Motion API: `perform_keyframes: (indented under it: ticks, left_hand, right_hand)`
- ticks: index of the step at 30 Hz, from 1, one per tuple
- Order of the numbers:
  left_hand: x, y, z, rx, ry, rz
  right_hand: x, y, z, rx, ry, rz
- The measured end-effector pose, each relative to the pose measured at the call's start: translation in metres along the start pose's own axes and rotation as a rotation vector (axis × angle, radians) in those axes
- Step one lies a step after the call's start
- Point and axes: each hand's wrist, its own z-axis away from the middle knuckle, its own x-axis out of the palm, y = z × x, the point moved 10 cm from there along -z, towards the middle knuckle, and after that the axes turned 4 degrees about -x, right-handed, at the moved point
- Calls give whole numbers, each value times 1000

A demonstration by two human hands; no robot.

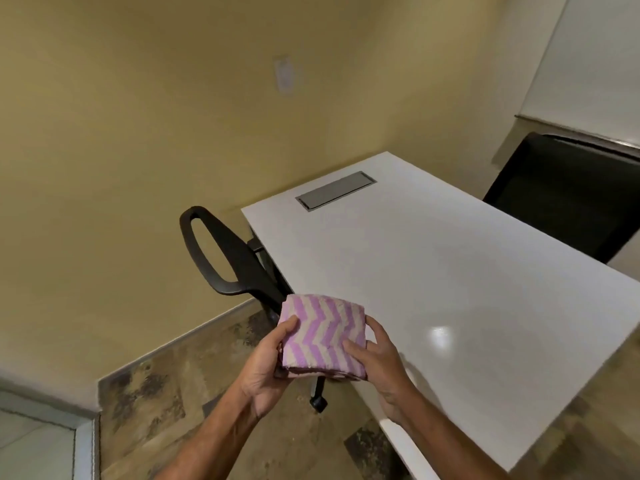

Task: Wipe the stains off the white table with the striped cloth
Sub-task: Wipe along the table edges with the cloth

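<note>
both hands clamp the folded striped cloth (323, 336), left hand (268, 367) and right hand (379, 363) each thumb-on-top at its own edge, above the near corner of the white table (450, 271). best to keep the fold flat, then lower it rightward onto the top; no stains discernible.

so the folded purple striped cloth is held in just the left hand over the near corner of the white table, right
Not quite. The head view shows both hands on the folded striped cloth: the left hand grips its left edge and the right hand its right edge. The rest stands: it is over the white table's near corner.
</note>
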Motion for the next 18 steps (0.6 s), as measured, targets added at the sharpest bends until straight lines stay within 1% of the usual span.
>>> perform_keyframes:
  ticks: [3, 6, 11, 14, 16, 18]
  left_hand:
    - [3, 10, -25, -30, -18, -154]
    - [8, 17, -51, -75, -48, -256]
    - [17, 28, -88, -174, -169, -286]
    - [25, 36, -107, -224, -270, -341]
    - [27, 40, -115, -267, -339, -375]
    - [26, 42, -122, -324, -400, -385]
  right_hand:
    - [-12, -2, -10, -22, 96, -3]
    - [-20, -4, -17, -37, 195, 44]
    - [-26, 1, -26, -19, 381, 129]
    - [-17, 0, -25, -1, 481, 193]
    - [-6, -3, -17, -23, 577, 324]
    - [7, -19, -4, -117, 721, 482]
